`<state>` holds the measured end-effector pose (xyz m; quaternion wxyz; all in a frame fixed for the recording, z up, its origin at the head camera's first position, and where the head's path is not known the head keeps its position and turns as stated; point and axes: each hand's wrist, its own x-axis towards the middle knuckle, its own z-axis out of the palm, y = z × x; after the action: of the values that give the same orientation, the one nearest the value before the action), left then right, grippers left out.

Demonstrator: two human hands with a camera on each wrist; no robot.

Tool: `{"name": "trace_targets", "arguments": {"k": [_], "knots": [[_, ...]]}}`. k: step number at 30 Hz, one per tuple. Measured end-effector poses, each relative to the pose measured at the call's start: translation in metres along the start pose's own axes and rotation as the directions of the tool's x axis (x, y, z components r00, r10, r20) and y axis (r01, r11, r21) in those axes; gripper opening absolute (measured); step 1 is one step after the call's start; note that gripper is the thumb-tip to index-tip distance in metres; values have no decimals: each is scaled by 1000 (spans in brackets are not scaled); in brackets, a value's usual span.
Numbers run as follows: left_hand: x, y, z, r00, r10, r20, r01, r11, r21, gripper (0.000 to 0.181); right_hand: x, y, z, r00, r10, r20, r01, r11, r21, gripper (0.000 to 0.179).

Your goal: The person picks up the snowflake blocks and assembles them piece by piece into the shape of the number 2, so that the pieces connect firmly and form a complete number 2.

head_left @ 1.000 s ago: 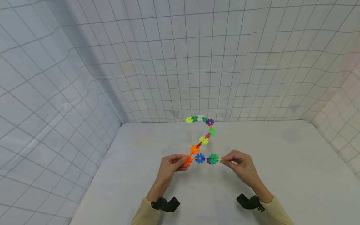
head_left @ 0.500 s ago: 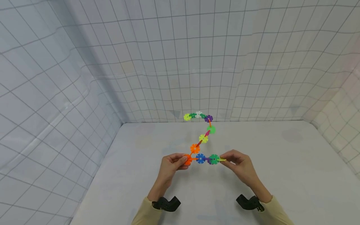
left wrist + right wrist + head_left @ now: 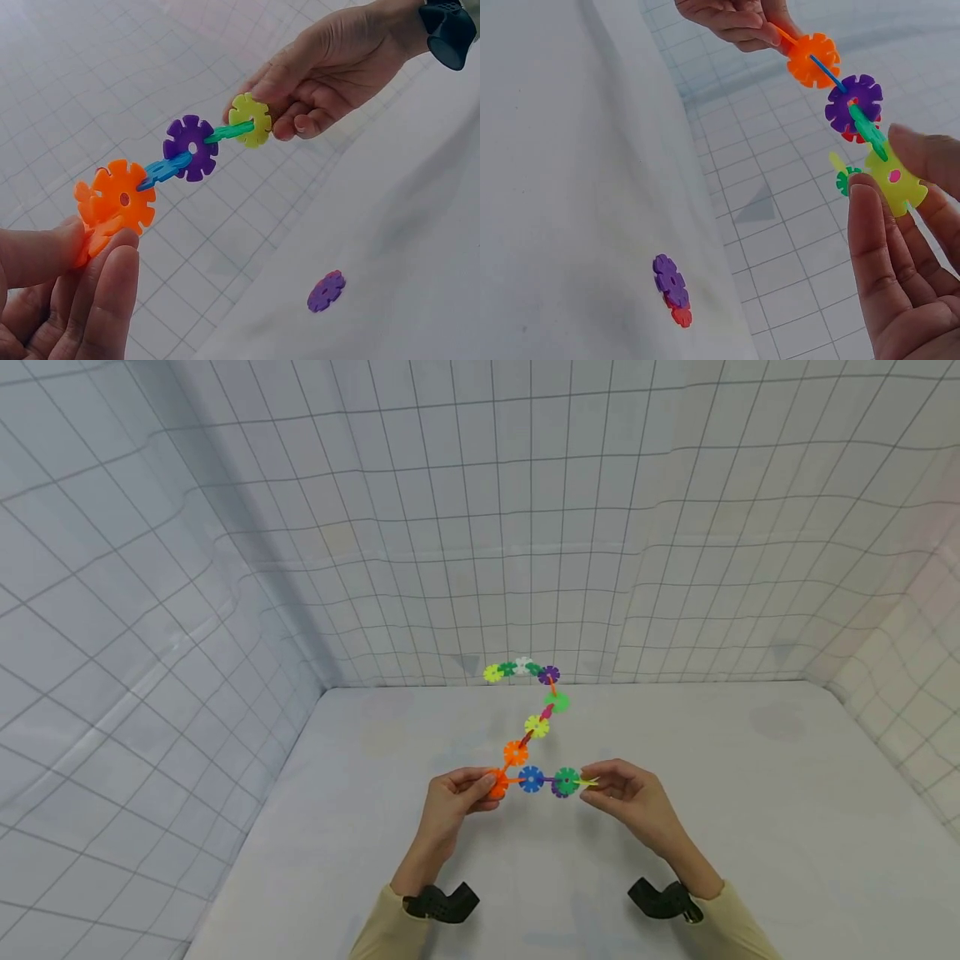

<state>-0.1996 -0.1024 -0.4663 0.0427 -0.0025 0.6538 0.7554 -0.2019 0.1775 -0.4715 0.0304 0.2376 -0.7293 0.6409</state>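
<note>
A chain of notched plastic snowflake discs, with its blue disc point(image 3: 531, 779) near the middle, hangs between my hands and curves away behind. My left hand point(image 3: 453, 806) pinches an orange disc point(image 3: 97, 244) between thumb and fingers. At the near end, my right hand point(image 3: 630, 797) holds a yellow disc point(image 3: 896, 180), the thumb at its edge and the fingers around the other side. A green disc point(image 3: 229, 133) slots into that yellow one and into a purple disc point(image 3: 191, 148). The chain's far tail ends in a yellow disc point(image 3: 492, 673).
A purple disc point(image 3: 670, 280) lies on the white table point(image 3: 360, 860), over a red disc point(image 3: 681, 315). Grid-patterned cloth walls point(image 3: 480, 527) rise behind the table and on both sides. Each wrist carries a black camera mount point(image 3: 442, 906).
The chain's far tail has swung left and slightly up. The right hand has moved a little left, its fingers shifting on the yellow disc. The left hand keeps its grip.
</note>
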Motion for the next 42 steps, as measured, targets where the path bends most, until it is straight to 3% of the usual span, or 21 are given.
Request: {"name": "trace_targets", "arguments": {"k": [13, 24, 34, 42], "knots": [[-1, 1, -2, 999, 27, 45, -26, 999, -32, 29, 2, -4, 3, 985, 163, 56, -166, 985, 45, 32], [-3, 3, -1, 997, 39, 63, -38, 999, -17, 29, 1, -8, 9, 972, 227, 66, -232, 970, 76, 35], [-3, 3, 0, 999, 24, 26, -23, 999, -22, 30, 1, -11, 12, 978, 198, 74, -206, 970, 126, 43], [-1, 5, -4, 999, 36, 26, -34, 998, -52, 29, 4, -4, 2, 975, 173, 140, -185, 980, 79, 46]]}}
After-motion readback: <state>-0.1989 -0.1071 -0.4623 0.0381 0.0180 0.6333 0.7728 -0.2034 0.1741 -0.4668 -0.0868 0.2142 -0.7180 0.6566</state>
